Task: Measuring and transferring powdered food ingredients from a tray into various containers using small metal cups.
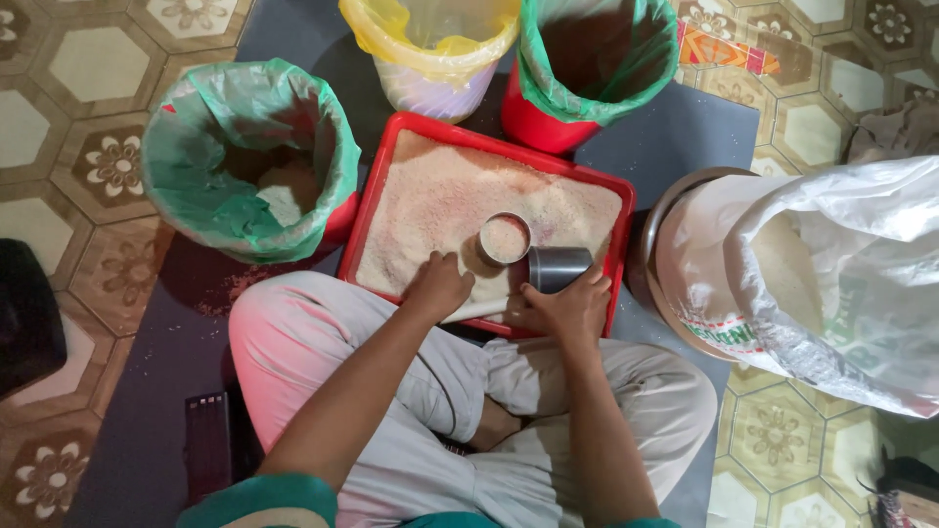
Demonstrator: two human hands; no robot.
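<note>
1. On the near edge of the red tray [377, 196], between my knees, both my hands are working over the pale grain [440, 200].
2. My left hand [437, 286] lies palm down on the grain at the tray's near rim, fingers curled loosely together; it grips nothing that I can see.
3. My left forearm comes up from the lower left, crossing over my thigh.
4. My right hand [569, 308] is closed around the lower end of a steel cup [559, 267], which lies tipped on its side at the near right part of the tray.
5. My right forearm rises almost straight from below, and the wrist is bent slightly inward.
6. Just beside this cup, to the left, a second steel cup [505, 239] stands upright in the grain and is filled with it; neither hand touches it.
7. Around the tray stand a green-lined bucket [249, 161] on the left, a yellow-lined bucket [430, 49] and another green-lined red bucket [587, 68] at the far side, and a white sack [812, 274] on the right.
</note>
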